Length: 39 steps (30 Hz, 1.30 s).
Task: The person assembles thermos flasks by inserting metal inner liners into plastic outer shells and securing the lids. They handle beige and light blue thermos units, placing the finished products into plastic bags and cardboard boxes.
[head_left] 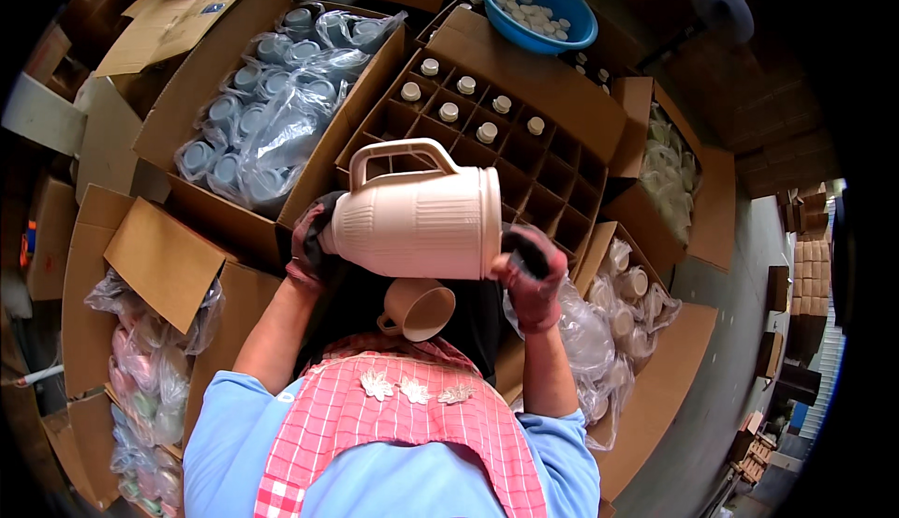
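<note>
A pale pink plastic vacuum-jug [412,223] with a loop handle lies on its side in front of me, handle toward the far side. My left hand [314,244], in a dark and red work glove, wraps round its narrower left end. At the wide, rimmed right end is my right hand [532,273], gloved alike with bare fingertips, its fingers curled against the rim; part of its grip is hidden. Just below the jug, near my lap, a pink cup [420,309] with a small handle lies tilted, mouth facing down and right.
A divided carton [534,167] ahead holds several white-capped bottles [449,112]. Left of it, a carton [342,129] contains bagged blue-grey cups [251,121]. A blue basin [562,42] of white caps stands beyond. Open cartons with bagged parts [599,326] flank me on both sides.
</note>
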Each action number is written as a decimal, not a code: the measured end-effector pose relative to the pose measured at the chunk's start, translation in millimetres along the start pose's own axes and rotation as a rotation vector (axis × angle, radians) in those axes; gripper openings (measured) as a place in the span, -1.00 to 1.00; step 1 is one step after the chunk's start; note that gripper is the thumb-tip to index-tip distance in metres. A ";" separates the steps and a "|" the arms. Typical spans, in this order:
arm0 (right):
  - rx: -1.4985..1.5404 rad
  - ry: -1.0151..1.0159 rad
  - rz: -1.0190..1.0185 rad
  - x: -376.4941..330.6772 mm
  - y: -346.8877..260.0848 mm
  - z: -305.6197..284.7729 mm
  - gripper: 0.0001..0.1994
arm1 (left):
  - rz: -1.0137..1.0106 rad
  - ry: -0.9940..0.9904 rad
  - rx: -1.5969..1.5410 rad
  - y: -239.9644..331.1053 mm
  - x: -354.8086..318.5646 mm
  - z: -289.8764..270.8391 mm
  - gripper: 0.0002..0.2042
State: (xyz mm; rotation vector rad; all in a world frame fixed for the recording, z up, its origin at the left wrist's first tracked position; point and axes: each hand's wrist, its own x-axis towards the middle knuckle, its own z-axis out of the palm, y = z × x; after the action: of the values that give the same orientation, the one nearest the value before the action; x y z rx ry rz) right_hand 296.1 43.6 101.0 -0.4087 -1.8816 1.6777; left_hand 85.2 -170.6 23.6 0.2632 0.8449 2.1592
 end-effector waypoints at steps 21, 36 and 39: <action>-0.414 -0.099 -0.362 -8.0 -6.0 -8.5 -0.36 | -0.061 -0.030 0.022 -6.2 5.8 -3.9 -0.73; 0.342 0.126 0.483 35.6 9.7 -16.0 -0.69 | 0.983 -0.320 1.151 42.4 -13.4 65.5 -0.26; 0.317 0.111 0.413 32.6 2.3 -16.3 -0.62 | 0.488 -0.093 0.535 25.3 -15.2 36.2 -0.43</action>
State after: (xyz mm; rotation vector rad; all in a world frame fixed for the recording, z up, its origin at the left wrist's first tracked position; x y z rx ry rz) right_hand 279.9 75.9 106.5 -0.7785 -1.4834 2.1307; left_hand 96.0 -176.1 68.7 0.9122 1.4082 2.2857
